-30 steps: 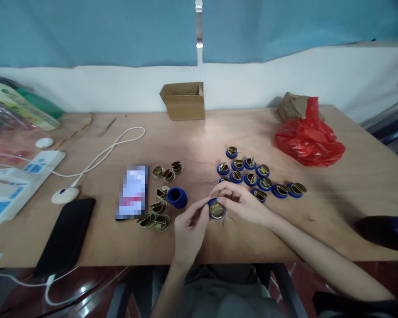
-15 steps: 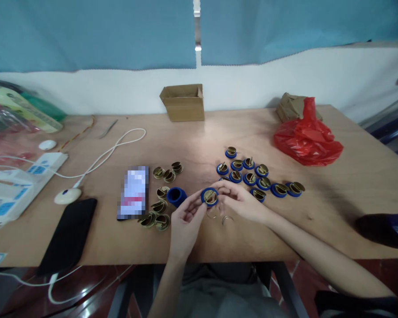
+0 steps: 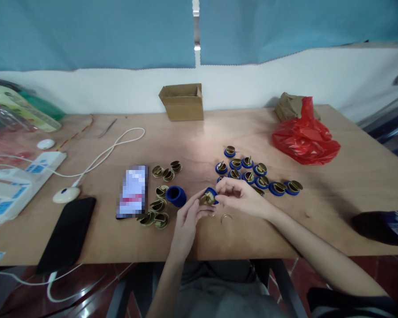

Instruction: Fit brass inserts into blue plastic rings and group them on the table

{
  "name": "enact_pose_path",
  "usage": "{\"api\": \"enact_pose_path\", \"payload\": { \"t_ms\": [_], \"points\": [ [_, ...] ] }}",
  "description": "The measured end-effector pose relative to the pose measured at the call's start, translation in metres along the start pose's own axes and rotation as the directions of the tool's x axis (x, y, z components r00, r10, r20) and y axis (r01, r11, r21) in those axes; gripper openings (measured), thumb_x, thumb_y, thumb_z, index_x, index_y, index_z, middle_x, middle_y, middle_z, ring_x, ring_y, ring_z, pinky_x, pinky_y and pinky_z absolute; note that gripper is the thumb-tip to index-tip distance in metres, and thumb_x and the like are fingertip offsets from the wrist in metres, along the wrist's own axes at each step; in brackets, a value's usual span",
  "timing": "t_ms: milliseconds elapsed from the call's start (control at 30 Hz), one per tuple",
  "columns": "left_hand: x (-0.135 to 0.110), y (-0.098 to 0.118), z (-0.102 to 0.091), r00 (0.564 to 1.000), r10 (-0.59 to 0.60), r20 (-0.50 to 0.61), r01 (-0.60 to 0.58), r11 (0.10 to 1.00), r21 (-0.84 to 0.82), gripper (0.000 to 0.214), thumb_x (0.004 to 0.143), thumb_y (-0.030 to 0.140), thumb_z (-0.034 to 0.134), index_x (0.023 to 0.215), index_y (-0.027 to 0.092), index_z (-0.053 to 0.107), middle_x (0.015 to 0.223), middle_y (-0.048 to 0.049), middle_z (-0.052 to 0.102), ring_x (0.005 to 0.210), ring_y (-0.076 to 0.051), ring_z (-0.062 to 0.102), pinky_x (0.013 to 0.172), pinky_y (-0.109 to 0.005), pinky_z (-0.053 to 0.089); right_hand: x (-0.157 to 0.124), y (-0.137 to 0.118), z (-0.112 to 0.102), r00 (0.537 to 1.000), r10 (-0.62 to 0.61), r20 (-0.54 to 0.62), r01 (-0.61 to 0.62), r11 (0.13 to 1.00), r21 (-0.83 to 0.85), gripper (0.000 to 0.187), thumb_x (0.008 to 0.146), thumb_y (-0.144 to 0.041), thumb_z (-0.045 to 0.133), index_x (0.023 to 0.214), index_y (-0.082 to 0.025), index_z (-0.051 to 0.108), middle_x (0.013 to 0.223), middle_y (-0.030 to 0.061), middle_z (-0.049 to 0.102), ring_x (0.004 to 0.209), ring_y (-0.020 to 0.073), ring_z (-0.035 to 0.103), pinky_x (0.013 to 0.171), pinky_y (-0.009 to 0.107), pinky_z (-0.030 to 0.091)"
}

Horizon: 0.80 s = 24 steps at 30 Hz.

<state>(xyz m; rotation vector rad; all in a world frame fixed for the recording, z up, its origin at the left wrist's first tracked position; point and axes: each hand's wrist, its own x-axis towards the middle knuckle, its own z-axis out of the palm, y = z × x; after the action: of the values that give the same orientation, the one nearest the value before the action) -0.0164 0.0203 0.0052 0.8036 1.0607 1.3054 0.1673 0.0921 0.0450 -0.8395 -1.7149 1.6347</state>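
Near the worktop's front edge, left of centre, about seven bare brass discs (image 3: 159,194) are lying around an empty blue ring (image 3: 176,196), seemingly awaiting fitting. At centre, the left hand (image 3: 187,221) and right hand (image 3: 240,198) are pinching one blue-ringed brass disc (image 3: 208,197) together, just above the worktop (image 3: 334,194). Rightward, roughly a dozen finished ringed discs (image 3: 252,172) are sitting clustered.

2 phones (image 3: 133,191), 1 box (image 3: 182,102), 1 red bag (image 3: 305,139).
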Motion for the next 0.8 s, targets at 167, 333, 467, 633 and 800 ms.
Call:
{"api": "enact_pose_path", "payload": {
  "t_ms": [167,333,467,633,800],
  "points": [
    [0.000,-0.001,0.003,0.999,0.039,0.008,-0.040,0.992,0.117,0.044,0.083,0.038,0.079,0.123,0.021,0.072,0.122,-0.0104,0.076,0.110,-0.025,0.074,0.091,-0.034,0.062,-0.003,0.000,0.001,0.994,-0.051,0.093,0.071,0.970,-0.234,0.013,0.090,-0.030,0.071,0.088,-0.018,0.067,0.064,-0.0072,0.049,0.056,0.0077,0.043,0.052,0.021,0.033],
    [-0.002,0.002,0.005,0.990,0.138,-0.036,-0.132,0.980,0.150,0.040,0.078,0.024,0.081,0.117,0.024,0.070,0.124,-0.0079,0.074,0.115,-0.022,0.070,0.096,-0.032,0.058,-0.004,-0.004,-0.006,0.984,-0.065,0.165,0.125,0.914,-0.386,0.016,0.095,-0.030,0.064,0.106,-0.018,0.068,0.065,-0.0076,0.050,0.054,0.0074,0.041,0.052,0.021,0.032],
    [-0.003,0.006,0.005,0.982,0.181,-0.061,-0.172,0.976,0.132,0.039,0.076,0.021,0.083,0.111,0.023,0.068,0.119,-0.0081,0.074,0.110,-0.020,0.070,0.092,-0.029,0.057,-0.005,-0.013,-0.025,0.998,0.006,0.068,0.035,0.805,-0.593,0.015,0.095,-0.023,0.061,0.108,-0.018,0.064,0.063,-0.0083,0.048,0.055,0.0090,0.044,0.055,0.022,0.033],
    [-0.003,0.006,0.004,0.983,0.175,-0.059,-0.166,0.977,0.132,0.037,0.077,0.021,0.082,0.110,0.022,0.068,0.117,-0.0083,0.073,0.110,-0.020,0.068,0.099,-0.032,0.053,-0.007,-0.021,-0.038,0.972,0.192,0.134,-0.041,0.703,-0.710,0.016,0.088,-0.011,0.061,0.102,-0.018,0.062,0.073,-0.0031,0.063,0.064,0.0127,0.057,0.060,0.024,0.036],
    [-0.003,0.005,0.004,0.982,0.178,-0.058,-0.169,0.977,0.132,0.035,0.079,0.022,0.081,0.112,0.023,0.067,0.120,-0.0073,0.073,0.113,-0.020,0.067,0.100,-0.032,0.052,-0.005,-0.019,-0.035,0.951,0.263,0.160,-0.083,0.718,-0.691,0.016,0.085,-0.007,0.061,0.096,-0.018,0.060,0.079,-0.0009,0.066,0.069,0.0143,0.060,0.060,0.024,0.038]
  ]
}}
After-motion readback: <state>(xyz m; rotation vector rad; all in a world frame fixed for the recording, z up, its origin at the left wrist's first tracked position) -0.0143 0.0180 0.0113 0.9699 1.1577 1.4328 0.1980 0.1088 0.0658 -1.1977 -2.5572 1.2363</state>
